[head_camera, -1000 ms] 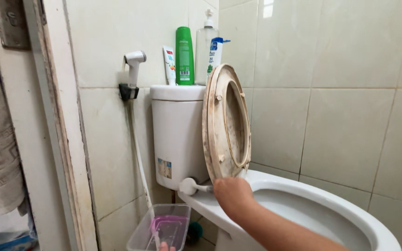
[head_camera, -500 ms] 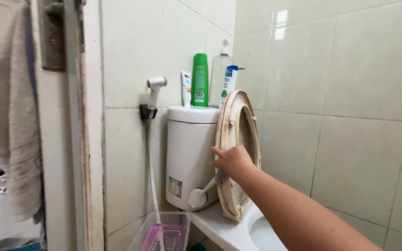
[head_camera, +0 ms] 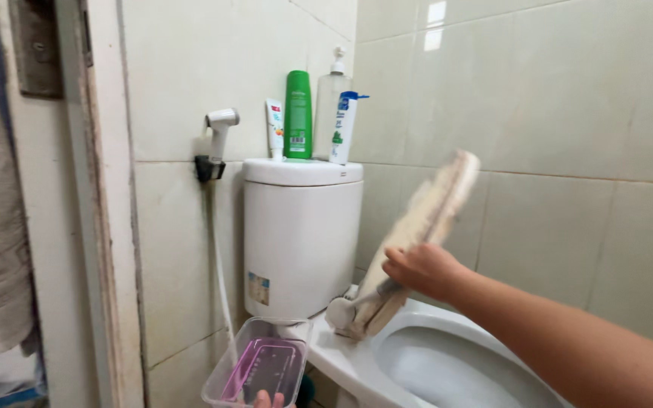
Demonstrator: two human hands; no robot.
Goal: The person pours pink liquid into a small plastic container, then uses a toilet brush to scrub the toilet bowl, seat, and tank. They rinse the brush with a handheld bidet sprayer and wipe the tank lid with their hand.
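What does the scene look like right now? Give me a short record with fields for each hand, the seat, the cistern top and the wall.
right hand: on the edge of the toilet seat, also gripping a brush handle
toilet seat: tilted partway over the bowl, blurred
brush: round white head by the seat hinge
left hand: only fingertips show, under a clear plastic box
cistern: green bottle, tube, pump bottle and white bottle on its lid
wall: spray nozzle in its holder
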